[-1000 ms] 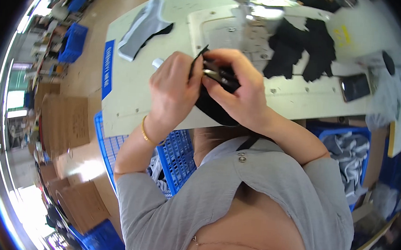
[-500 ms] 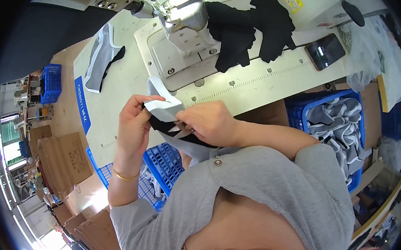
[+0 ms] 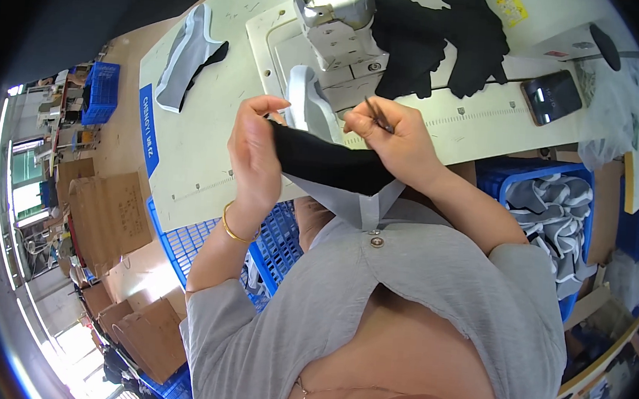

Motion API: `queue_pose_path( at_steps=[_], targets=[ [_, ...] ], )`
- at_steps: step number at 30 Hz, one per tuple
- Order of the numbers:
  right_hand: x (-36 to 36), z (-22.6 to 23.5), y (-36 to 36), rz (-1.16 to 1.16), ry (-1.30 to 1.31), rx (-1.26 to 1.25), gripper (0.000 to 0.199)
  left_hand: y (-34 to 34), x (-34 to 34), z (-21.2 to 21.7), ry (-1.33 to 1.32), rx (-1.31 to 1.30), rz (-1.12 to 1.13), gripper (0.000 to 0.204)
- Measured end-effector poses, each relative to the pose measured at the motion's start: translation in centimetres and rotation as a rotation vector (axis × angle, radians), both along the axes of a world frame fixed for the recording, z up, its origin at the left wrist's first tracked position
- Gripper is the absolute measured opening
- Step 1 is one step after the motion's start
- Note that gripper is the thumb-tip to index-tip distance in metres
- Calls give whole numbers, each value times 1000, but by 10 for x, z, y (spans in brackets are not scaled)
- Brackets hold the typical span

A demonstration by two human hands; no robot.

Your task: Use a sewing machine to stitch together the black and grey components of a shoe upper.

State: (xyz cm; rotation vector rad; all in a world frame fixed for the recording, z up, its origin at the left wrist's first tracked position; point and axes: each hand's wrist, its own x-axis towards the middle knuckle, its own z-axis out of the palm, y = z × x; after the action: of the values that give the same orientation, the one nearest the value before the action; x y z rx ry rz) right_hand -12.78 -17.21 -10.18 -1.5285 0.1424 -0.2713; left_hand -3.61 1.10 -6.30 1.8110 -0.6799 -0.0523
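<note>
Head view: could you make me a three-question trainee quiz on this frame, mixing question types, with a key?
1. Which of the person's hands holds the small, dark, pointed metal tool?
2. True or false: the left hand holds the black-and-grey fabric piece.
3. Fill in: in the picture, the flat, glossy black rectangular device lies to the ____ of the white-and-silver metal sewing machine.

Key:
1. The right hand.
2. True.
3. Right.
</note>
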Motion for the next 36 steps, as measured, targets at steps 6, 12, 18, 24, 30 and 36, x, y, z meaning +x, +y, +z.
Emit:
queue_pose_path(
  at_steps=[6, 12, 18, 24, 30, 36],
  targets=[
    [-3, 0, -5, -20, 94, -4, 24, -20, -3, 44, -752, 466, -110, 11],
    [-9, -5, -37, -269, -321, -672, 18, -31, -16, 19, -151, 399, 43, 15],
    [-6, -41, -168, -809, 83, -1169, 17, -32, -15, 12, -23, 270, 84, 19],
    [-9, -42, -180, -654, 86, -1032, 17, -33, -17, 17, 30, 141, -64, 16],
    [-8, -42, -170, -766, 134, -1042, 16, -35, -19, 17, 18, 148, -17, 16],
    [-2, -39, -165, -689, 67, -1050, 18, -34, -15, 16, -28, 112, 9, 14]
  ],
)
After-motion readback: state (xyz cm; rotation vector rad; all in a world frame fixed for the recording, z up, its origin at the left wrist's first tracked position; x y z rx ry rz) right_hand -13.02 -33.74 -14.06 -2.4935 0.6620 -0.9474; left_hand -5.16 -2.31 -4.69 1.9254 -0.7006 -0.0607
